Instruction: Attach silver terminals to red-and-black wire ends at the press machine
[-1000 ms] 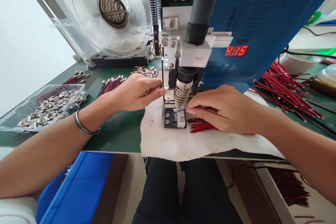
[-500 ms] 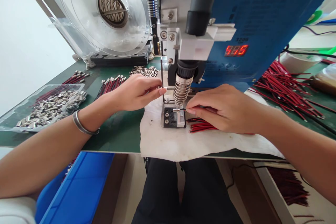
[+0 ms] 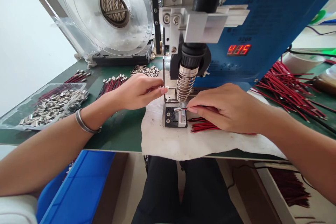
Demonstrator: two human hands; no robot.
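My right hand [image 3: 223, 108] pinches a red-and-black wire [image 3: 186, 108] between thumb and forefinger. The wire's tip meets a small silver metal part [image 3: 178, 109] lying on the black and white fixture [image 3: 173, 120]. Directly above it hangs the soldering head [image 3: 186, 84], a wire coil around its tip. On the other side, my left hand [image 3: 147, 91] has thumb and forefinger pressed together beside a thin metal upright; whatever they hold is too small to make out. Several red-and-black wires [image 3: 203, 127] lie on the cloth under my right hand.
A blue machine [image 3: 252, 35] with a red display stands behind. Left are a clear tray of metal parts [image 3: 56, 105], a pile of small parts [image 3: 147, 71] and wires with metal ends [image 3: 112, 84]. Many loose wires [image 3: 286, 91] lie right. White cloth [image 3: 162, 143] covers the front edge.
The soldering head's bracket has risen and the coil around the tip looks longer. The display's first digit has changed. Both hands keep nearly the same place, with the view shifted slightly.
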